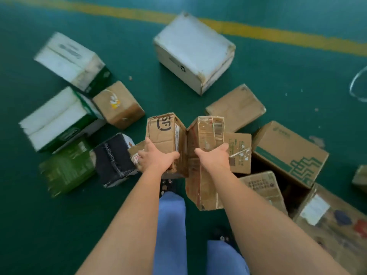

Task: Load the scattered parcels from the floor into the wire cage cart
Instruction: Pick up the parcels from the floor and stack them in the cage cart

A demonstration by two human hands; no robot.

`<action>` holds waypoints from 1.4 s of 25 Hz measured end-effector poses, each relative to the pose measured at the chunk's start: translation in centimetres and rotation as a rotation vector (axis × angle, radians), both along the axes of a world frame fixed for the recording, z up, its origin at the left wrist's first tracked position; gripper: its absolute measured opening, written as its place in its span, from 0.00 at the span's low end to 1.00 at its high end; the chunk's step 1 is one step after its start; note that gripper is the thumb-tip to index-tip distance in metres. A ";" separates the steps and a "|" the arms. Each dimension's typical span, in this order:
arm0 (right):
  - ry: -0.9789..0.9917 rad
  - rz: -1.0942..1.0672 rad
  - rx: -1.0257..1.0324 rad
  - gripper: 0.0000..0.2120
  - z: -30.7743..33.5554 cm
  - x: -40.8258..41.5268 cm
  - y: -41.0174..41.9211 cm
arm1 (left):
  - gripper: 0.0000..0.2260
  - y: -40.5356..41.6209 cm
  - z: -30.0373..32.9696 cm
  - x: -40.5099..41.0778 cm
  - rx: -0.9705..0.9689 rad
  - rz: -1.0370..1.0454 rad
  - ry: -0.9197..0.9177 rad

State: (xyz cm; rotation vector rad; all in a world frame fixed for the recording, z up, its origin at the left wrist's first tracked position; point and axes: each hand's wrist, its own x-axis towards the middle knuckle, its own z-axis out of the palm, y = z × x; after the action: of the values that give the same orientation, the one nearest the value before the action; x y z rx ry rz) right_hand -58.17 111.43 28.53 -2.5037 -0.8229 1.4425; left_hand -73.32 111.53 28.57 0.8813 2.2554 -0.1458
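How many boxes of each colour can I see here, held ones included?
Brown cardboard boxes: 8
White-and-green boxes: 2
White box: 1
Green box: 1
Black box: 1
Total: 13, leaving out two part-hidden brown ones.

even soft light, no hard shadows or glare; motion blur on left boxes [65,108], wide-angle bend at edges, centre fairly sharp.
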 end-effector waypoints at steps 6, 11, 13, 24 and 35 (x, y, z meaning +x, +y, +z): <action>0.067 0.402 0.072 0.45 13.8 -1.4 -9.9 | 0.52 -17.5 14.1 0.1 0.136 0.454 -0.041; 0.126 0.771 0.064 0.46 20.5 -8.7 -20.3 | 0.51 -34.0 20.1 -3.0 0.213 0.831 -0.042; 0.155 0.915 0.059 0.48 22.3 -12.2 -25.6 | 0.51 -40.8 21.8 -4.3 0.256 0.994 -0.027; 0.316 1.707 0.088 0.44 28.7 -25.3 -66.8 | 0.52 -85.0 27.5 -4.1 0.412 1.814 0.113; 0.449 2.143 0.076 0.48 28.6 -29.4 -95.6 | 0.50 -108.6 26.7 -1.1 0.490 2.263 0.234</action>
State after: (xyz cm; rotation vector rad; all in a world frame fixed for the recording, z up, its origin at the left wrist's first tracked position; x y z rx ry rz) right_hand -87.55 15.80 57.12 -0.2128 -3.3730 1.6737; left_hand -74.41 2.95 55.30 -1.7744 2.1162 1.3076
